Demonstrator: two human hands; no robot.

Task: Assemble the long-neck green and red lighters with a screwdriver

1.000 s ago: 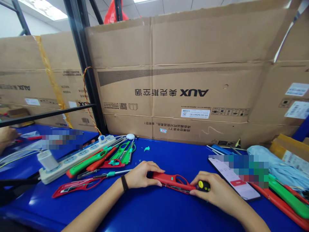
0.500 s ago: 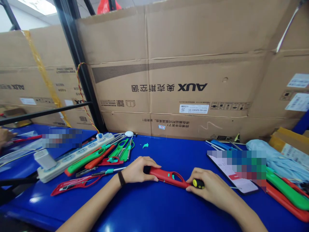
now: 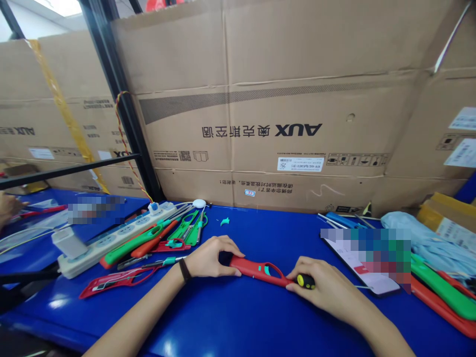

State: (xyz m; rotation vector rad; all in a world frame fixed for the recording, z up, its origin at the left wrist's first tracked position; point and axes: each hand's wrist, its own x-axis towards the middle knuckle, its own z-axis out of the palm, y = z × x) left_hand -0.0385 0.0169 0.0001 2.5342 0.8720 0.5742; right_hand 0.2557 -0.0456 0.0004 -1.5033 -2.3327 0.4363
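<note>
A red stick lighter with a finger loop and a small green trigger lies across the middle, just over the blue tabletop. My left hand is closed around its dark left end. At the other end, the thumb and fingers of my right hand pinch the red tip. Tucked in that same hand is a screwdriver with a black and yellow handle; a thin shaft shows beyond the hand on the right. My right palm is hidden from view.
Opened red and green lighter shells lie left, beside a white power strip. A green scrap sits behind my hands. To the right are a phone and more lighters. Another person's hand shows far left.
The view has shifted slightly. Both hands keep their hold on the lighter, with hardly any movement.
</note>
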